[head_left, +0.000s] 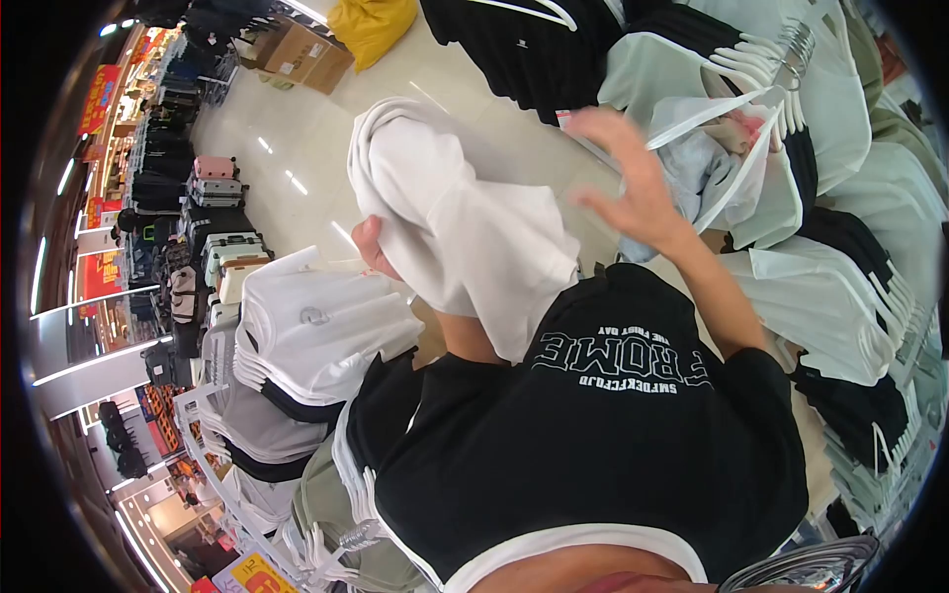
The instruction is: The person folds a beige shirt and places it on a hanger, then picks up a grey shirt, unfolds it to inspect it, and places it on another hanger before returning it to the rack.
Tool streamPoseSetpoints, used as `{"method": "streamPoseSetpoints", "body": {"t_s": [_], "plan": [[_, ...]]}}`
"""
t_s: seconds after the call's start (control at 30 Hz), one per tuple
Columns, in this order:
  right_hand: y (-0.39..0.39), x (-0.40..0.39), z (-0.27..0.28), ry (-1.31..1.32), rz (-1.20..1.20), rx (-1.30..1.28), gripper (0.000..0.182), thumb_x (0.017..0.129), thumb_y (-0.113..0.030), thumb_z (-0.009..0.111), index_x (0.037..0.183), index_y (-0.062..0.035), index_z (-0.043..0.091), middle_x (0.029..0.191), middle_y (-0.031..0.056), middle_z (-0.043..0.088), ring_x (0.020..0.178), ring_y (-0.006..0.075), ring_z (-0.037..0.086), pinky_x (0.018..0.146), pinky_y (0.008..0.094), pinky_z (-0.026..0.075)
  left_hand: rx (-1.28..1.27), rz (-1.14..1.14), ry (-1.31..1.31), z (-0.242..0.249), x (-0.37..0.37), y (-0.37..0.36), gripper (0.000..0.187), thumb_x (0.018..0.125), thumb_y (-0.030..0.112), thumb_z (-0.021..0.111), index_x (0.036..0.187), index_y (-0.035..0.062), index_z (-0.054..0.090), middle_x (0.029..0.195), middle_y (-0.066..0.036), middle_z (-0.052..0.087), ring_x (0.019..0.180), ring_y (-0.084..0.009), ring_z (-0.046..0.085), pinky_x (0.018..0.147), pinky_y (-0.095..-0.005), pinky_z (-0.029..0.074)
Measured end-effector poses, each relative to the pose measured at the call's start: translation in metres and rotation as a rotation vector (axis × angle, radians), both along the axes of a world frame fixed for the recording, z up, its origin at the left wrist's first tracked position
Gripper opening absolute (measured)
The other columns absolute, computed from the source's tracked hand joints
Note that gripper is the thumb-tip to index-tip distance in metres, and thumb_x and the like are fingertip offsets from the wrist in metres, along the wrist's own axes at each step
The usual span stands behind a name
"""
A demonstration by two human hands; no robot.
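Observation:
A bunched white garment (474, 227) hangs in front of my chest, folded over at its upper end. My left hand (374, 247) grips it from the left side; most of the fingers are hidden behind the cloth. To the right of the garment, my right hand (643, 193) is raised with thumb and fingers apart, slightly blurred and holding nothing. Close beyond it is a clear plastic bag (707, 163) with grey and pink cloth inside, in front of white shirts (662, 74) on white hangers (761, 64).
At my left stands a rack of white shirts (311, 316), grey and black ones too. More shirts (811, 296) hang on the right. Black clothes (524, 54) hang ahead. Suitcases (215, 183) line the left, with a cardboard box (301, 59) and yellow bag (371, 30) on the floor.

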State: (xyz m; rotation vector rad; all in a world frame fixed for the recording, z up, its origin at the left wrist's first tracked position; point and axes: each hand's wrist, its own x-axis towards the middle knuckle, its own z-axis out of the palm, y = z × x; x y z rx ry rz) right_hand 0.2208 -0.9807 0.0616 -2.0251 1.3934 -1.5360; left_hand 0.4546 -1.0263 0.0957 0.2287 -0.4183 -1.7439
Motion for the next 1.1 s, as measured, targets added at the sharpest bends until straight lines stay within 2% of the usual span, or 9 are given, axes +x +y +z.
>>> {"method": "streamPoseSetpoints", "body": {"t_s": [0.13,0.33,0.47,0.57,0.7,0.83,0.97,1.0,1.1], "plan": [[0.012,0.022,-0.028,-0.235,0.558,0.298,0.069,0.080,-0.045,0.072,0.129,-0.0011,0.052,0.124,0.0194,0.055,0.117,0.0328,0.052,0.099,0.0415,0.041,-0.051,0.044,-0.070,0.006,-0.011,-0.017,0.068,0.079,0.033,0.052,0.138,0.0011,0.040,0.130,-0.019,0.052,0.117,-0.0351,0.053,0.101,-0.0467,0.042],[0.016,0.029,-0.014,-0.384,0.487,0.670,0.058,0.090,-0.041,0.064,0.126,0.0033,0.052,0.110,0.0140,0.064,0.098,0.0229,0.061,0.086,0.0333,0.048,-0.004,0.021,-0.143,0.014,-0.018,-0.014,0.066,0.080,0.032,0.053,0.137,0.0001,0.042,0.127,-0.019,0.054,0.116,-0.0356,0.054,0.102,-0.0468,0.040],[0.021,0.022,0.011,-1.001,0.526,0.639,0.045,0.096,-0.039,0.059,0.120,-0.0012,0.057,0.101,0.0035,0.065,0.090,0.0080,0.061,0.076,0.0236,0.049,0.102,-0.128,-0.358,0.014,-0.010,-0.023,0.058,0.084,0.032,0.053,0.130,-0.0037,0.048,0.125,-0.019,0.057,0.111,-0.0339,0.057,0.100,-0.0432,0.042],[0.013,0.025,0.023,-1.302,0.603,0.653,0.042,0.097,-0.038,0.057,0.119,-0.0033,0.055,0.102,0.0035,0.064,0.091,0.0091,0.061,0.077,0.0256,0.050,0.331,0.007,-0.544,0.002,-0.030,-0.006,0.054,0.089,0.032,0.052,0.126,-0.0063,0.051,0.124,-0.019,0.058,0.110,-0.0316,0.059,0.098,-0.0383,0.044],[-0.001,0.035,0.032,-1.468,0.533,0.692,0.042,0.096,-0.040,0.056,0.120,-0.0053,0.053,0.104,0.0036,0.063,0.093,0.0099,0.062,0.081,0.0282,0.050,0.201,-0.211,-0.688,-0.030,-0.033,-0.002,0.052,0.095,0.034,0.049,0.130,-0.0038,0.048,0.122,-0.017,0.058,0.110,-0.0266,0.060,0.095,-0.0352,0.046],[-0.006,0.034,0.039,-1.492,0.494,0.658,0.041,0.096,-0.043,0.055,0.116,-0.0069,0.053,0.103,0.0031,0.063,0.093,0.0107,0.062,0.081,0.0287,0.051,-0.411,0.322,-1.516,-0.049,-0.047,0.022,0.057,0.099,0.041,0.042,0.133,-0.0044,0.042,0.132,-0.018,0.049,0.121,-0.0270,0.050,0.101,-0.0360,0.040],[-0.007,0.034,0.044,-1.483,0.354,0.638,0.043,0.097,-0.045,0.050,0.125,-0.0129,0.053,0.112,0.0015,0.060,0.100,0.0114,0.059,0.086,0.0295,0.049,-0.817,0.715,-1.140,-0.063,-0.041,0.031,0.089,0.082,0.070,0.055,0.132,-0.0018,0.038,0.123,-0.024,0.044,0.117,-0.0344,0.046,0.098,-0.0471,0.037],[-0.006,0.037,0.051,-1.517,0.282,0.608,0.043,0.097,-0.043,0.051,0.126,-0.0115,0.052,0.114,0.0034,0.060,0.101,0.0143,0.060,0.089,0.0331,0.049,-0.805,0.601,-1.046,-0.064,-0.045,0.036,0.104,0.067,0.071,0.072,0.133,0.0002,0.035,0.121,-0.024,0.042,0.115,-0.0357,0.045,0.095,-0.0486,0.038],[-0.008,0.036,0.039,-1.651,0.327,0.551,0.041,0.100,-0.041,0.047,0.128,-0.0112,0.047,0.111,0.0027,0.062,0.098,0.0152,0.062,0.085,0.0348,0.052,-1.023,0.569,-1.321,-0.050,-0.053,0.043,0.108,0.059,0.059,0.085,0.135,0.0014,0.033,0.125,-0.025,0.040,0.115,-0.0369,0.045,0.093,-0.0487,0.040]]}}
